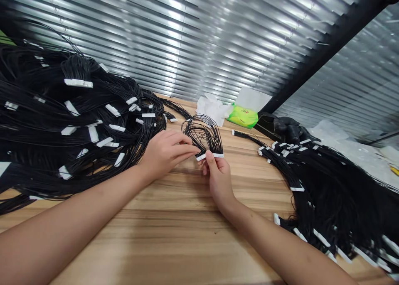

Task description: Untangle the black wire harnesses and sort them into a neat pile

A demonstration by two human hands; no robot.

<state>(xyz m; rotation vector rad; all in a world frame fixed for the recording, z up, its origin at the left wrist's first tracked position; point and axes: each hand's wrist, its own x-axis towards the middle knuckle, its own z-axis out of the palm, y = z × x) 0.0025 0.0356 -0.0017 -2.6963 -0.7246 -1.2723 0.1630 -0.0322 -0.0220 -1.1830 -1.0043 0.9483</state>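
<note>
**My right hand (pixel 220 181) pinches a looped black wire harness (pixel 202 133) by its white plastic connector strip (pixel 209 156).**
My right thumb and fingers (pixel 210 162) are clamped on the strip, the harness held over the middle of the light wooden bench (pixel 174 222). My left hand (pixel 163 154) is close by, its fingers (pixel 183 150) together, tips just beside the wires. A heaped pile of black harnesses with white connectors (pixel 77 110) covers the bench's left side, and a second pile (pixel 324 193) lies along its right edge.
</note>
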